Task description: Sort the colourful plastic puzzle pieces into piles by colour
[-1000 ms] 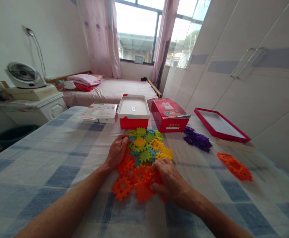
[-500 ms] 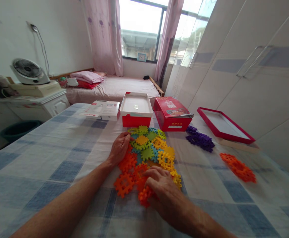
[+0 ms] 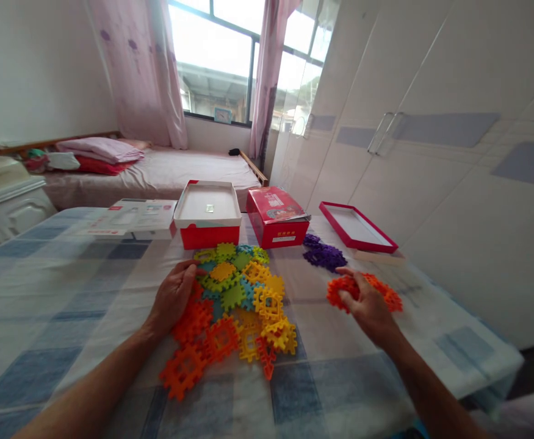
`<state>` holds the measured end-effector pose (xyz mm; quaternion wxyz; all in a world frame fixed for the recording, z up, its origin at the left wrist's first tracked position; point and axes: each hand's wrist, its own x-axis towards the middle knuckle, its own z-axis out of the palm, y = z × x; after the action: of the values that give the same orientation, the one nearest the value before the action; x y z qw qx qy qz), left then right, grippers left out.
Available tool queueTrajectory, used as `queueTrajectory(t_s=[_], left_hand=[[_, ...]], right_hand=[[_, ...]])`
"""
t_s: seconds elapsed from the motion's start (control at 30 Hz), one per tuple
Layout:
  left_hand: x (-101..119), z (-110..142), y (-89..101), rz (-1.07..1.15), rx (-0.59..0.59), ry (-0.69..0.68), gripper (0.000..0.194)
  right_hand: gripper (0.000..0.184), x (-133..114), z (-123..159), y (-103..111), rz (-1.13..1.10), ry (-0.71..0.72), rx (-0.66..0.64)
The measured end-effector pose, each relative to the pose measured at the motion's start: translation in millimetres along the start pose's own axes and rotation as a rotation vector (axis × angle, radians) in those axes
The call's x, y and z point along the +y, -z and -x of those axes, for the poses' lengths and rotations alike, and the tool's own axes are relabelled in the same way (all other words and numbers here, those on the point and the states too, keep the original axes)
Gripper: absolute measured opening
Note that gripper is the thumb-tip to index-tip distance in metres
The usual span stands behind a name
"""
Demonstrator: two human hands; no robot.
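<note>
A mixed pile of toothed plastic building pieces lies on the table, with green pieces (image 3: pixel 233 297), yellow pieces (image 3: pixel 269 303) and orange-red pieces (image 3: pixel 185 369). Against the pile's left edge rests my left hand (image 3: pixel 173 299), open, its fingers stretched along the pieces. Off to the right, my right hand (image 3: pixel 370 308) grips orange building pieces (image 3: pixel 339 294) between thumb and fingers. Right behind that hand is a group of orange pieces (image 3: pixel 390 297), partly covered by it. Purple pieces (image 3: pixel 326 257) lie just beyond.
Behind the pile stand a red box with a white tray top (image 3: pixel 209 236) and a closed red box (image 3: pixel 278 222). A flat white carton (image 3: pixel 133 219) is at the back left, a red-rimmed lid (image 3: pixel 358 228) at the back right. A checked cloth (image 3: pixel 88 292) covers the table.
My right hand has moved from the pile to the orange group at the right, carrying orange pieces. My left hand stays at the pile's left edge. The view has turned right.
</note>
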<state>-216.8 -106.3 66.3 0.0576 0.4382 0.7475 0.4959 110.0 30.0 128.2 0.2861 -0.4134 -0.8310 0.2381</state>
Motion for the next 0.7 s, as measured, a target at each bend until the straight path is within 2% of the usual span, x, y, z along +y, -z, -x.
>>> queueTrajectory(t_s=[0.07, 0.17, 0.23, 0.3, 0.37, 0.4, 0.43, 0.5, 0.57, 0.63, 0.7], left_hand=[[0, 0, 0.3, -0.007, 0.000, -0.009, 0.050], [0, 1, 0.3, -0.015, 0.002, -0.006, 0.051], [1, 1, 0.2, -0.015, 0.011, 0.009, 0.051], [3, 2, 0.3, -0.006, 0.019, 0.016, 0.052], [4, 2, 0.2, 0.004, 0.021, 0.010, 0.051], [5, 2, 0.1, 0.007, 0.022, 0.003, 0.051], [5, 2, 0.0, 0.010, 0.024, -0.001, 0.051], [6, 2, -0.2, 0.014, 0.031, 0.001, 0.051], [6, 2, -0.1, 0.012, 0.032, 0.010, 0.051], [7, 2, 0.0, 0.008, 0.030, 0.016, 0.052], [8, 3, 0.0, 0.006, 0.032, 0.015, 0.051]], right_hand=[[0.042, 41, -20, 23, 0.182, -0.104, 0.042], [0.045, 93, -40, 47, 0.344, -0.185, -0.006], [0.047, 112, -46, 56, 0.457, -0.129, 0.036], [0.048, 115, -46, 56, 0.580, -0.032, 0.165], [0.045, 98, -41, 48, 0.605, 0.038, 0.259], [0.041, 83, -36, 41, 0.549, 0.062, 0.240], [0.037, 65, -29, 32, 0.462, 0.087, 0.174], [0.029, 24, -11, 12, 0.234, 0.140, -0.089], [0.024, -14, 10, -8, 0.125, 0.276, -0.334], [0.035, -41, 27, -25, 0.117, 0.461, -0.524], [0.050, -52, 37, -38, 0.181, 0.595, -0.598]])
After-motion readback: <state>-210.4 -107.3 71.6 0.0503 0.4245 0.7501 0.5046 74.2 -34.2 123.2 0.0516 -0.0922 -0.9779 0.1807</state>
